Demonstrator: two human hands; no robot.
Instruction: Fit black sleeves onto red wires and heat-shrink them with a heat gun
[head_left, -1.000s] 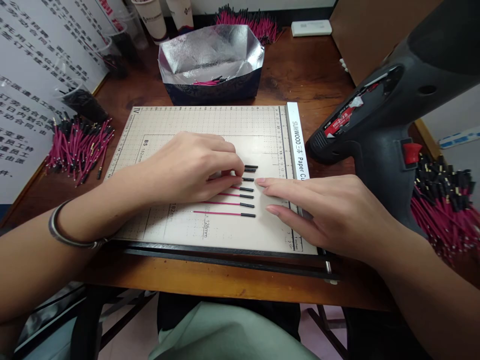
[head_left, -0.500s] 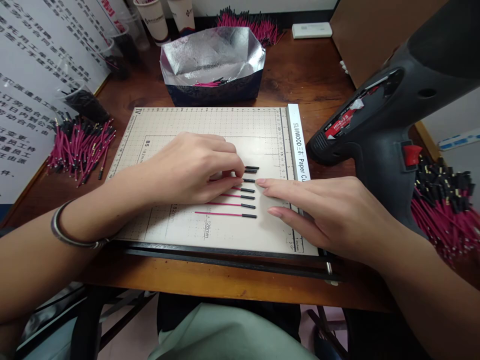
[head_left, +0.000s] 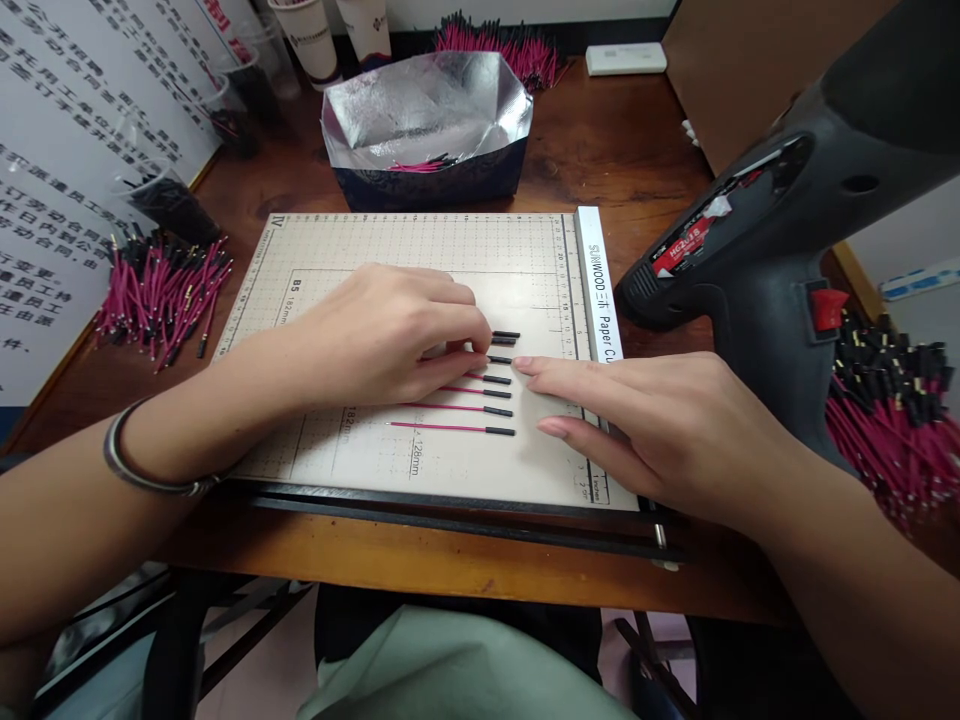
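My left hand (head_left: 397, 330) is closed over the paper cutter board (head_left: 427, 240), thumb and forefinger pinched on a thin wire (head_left: 499, 360) with a black sleeve at its right end. Fingertips of my right hand (head_left: 630, 405) touch or nearly touch that sleeve's right end; its fingers are stretched out and apart, holding nothing. Several pink wires (head_left: 450, 428) with black sleeves lie in a row below, sleeves to the right. Just above the pinched wire, more black sleeves (head_left: 506, 336) lie close together, their left parts hidden by my left hand.
Behind the board stands a foil-lined box (head_left: 427, 190) with pink wires inside. A heat gun (head_left: 757, 230) is at the right, beside a wire pile (head_left: 892, 420). Another pile (head_left: 161, 295) lies left, near plastic cups. Paper cups (head_left: 307, 40) stand at the back.
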